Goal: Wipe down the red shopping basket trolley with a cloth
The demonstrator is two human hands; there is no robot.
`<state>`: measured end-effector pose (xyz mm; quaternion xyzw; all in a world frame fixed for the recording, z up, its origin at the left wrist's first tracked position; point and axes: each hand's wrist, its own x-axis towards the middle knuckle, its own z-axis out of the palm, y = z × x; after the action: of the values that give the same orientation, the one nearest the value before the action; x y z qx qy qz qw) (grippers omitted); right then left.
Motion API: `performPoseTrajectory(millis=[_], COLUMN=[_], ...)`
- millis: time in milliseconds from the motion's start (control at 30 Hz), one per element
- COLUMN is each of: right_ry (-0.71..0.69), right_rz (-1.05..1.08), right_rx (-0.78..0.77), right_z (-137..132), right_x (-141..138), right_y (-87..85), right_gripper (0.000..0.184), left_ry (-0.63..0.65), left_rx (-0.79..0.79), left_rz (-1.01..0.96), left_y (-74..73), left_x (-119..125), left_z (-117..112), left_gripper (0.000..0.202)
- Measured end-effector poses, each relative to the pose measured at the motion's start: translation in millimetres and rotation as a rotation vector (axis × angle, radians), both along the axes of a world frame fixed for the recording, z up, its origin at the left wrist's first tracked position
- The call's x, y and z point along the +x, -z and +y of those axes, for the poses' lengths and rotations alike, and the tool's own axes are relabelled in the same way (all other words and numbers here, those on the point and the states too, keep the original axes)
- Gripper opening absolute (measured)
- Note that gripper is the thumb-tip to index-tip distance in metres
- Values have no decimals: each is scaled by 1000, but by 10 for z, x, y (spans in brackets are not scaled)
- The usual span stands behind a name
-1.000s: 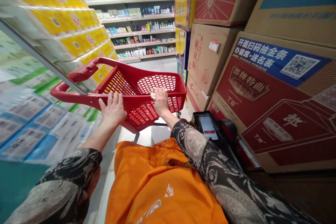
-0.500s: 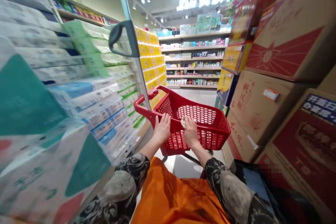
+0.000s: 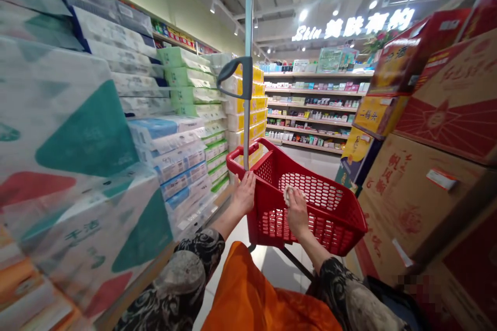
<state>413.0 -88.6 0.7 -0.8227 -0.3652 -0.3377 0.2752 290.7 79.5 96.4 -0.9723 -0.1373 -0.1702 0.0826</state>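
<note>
Red plastic trolley basket [image 3: 322, 207]: perforated walls and floor, thick smooth rim, nothing inside. Stands in the aisle just ahead of the body, between stacked tissue packs [image 3: 174, 160] on the left and brown cartons [image 3: 419, 191] on the right. Slim pole [image 3: 248, 15] with a grey grip [image 3: 235, 75] rising from its left rim.

Against half a second ago: sits further right and lower in view, pole now upright instead of leaning, more ceiling showing, both hands on the same spots of the near rim.

On the near left corner of the rim, left hand [image 3: 244, 194]: opened out, fingers straight and together, lying flat, gripping nothing. Further right, right hand [image 3: 297, 212]: curled over a pale crumpled cloth [image 3: 288, 192], pressing it onto the near rim.
</note>
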Motion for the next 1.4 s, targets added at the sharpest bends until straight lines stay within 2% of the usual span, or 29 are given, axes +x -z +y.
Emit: performPoseTrajectory(millis=[67,167,233,300,367,433,500,633,667,700,733,767,800,933,1000,1067,1167,1233,1300,1333,1400], right_ry=[7,-104,-165,-222,-298,-362,-381,-388,-394,-398,-401,-403,-405,-456,-500,-511,-452,-430,-454,-476,-510], right_rz=[89,123,99,47,-40,-156,-276,-481,-509,-528,-541,-550,-562,-622,-623,-588,-518,-486,-462,-450,-430], right_rx=[-47,-66,-49,-61,-109,-144,-122,-21,-19,-39,-73,-125,-193,-505,-573,-522,-319,-239,-251,-281,-347], right_z=[330,898,1118,1150,1061,978,1004,1327,1404,1460,1492,1499,1484,1293,1223,1230,1346,1421,1457,1458,1433], right_x=[-109,-269,-322,-324,-278,-195,-105,-20,-15,-15,-20,-33,-56,-194,-241,-244,-160,-83,-45,-49,-95], right_y=[-195,-499,-606,-612,-609,-758,-1168,-2453,-2712,-2892,-2978,-2966,-2866,-2076,-1850,-1900,-2264,-2407,-2305,-2157,-1719], right_gripper=[55,50,46,45,47,50,51,50,50,49,48,47,46,40,39,41,47,48,48,49,51], left_ry=[32,65,63,-1,-103,-190,-239,-243,-237,-230,-222,-215,-208,-223,-240,-243,-242,-239,-240,-248,-269], left_rx=[-18,-78,-120,-154,-176,-184,-185,-177,-174,-169,-165,-163,-165,-189,-178,-166,-157,-141,-144,-157,-187], left_rz=[13,32,-2,-82,-155,-201,-237,-305,-319,-331,-340,-346,-341,-257,-230,-221,-210,-205,-175,-146,-75], left_y=[-46,-165,-237,-273,-281,-293,-346,-542,-578,-597,-596,-577,-540,-310,-209,-143,-93,-58,5,51,171], left_x=[-13,-35,-61,-97,-133,-155,-154,-119,-115,-118,-128,-146,-170,-276,-299,-298,-277,-272,-285,-297,-331], left_z=[6,24,73,158,265,365,432,437,419,401,384,372,367,414,460,500,520,506,484,473,450], left_gripper=[70,68,60,55,57,64,69,71,72,73,74,74,74,74,75,75,74,74,74,75,76])
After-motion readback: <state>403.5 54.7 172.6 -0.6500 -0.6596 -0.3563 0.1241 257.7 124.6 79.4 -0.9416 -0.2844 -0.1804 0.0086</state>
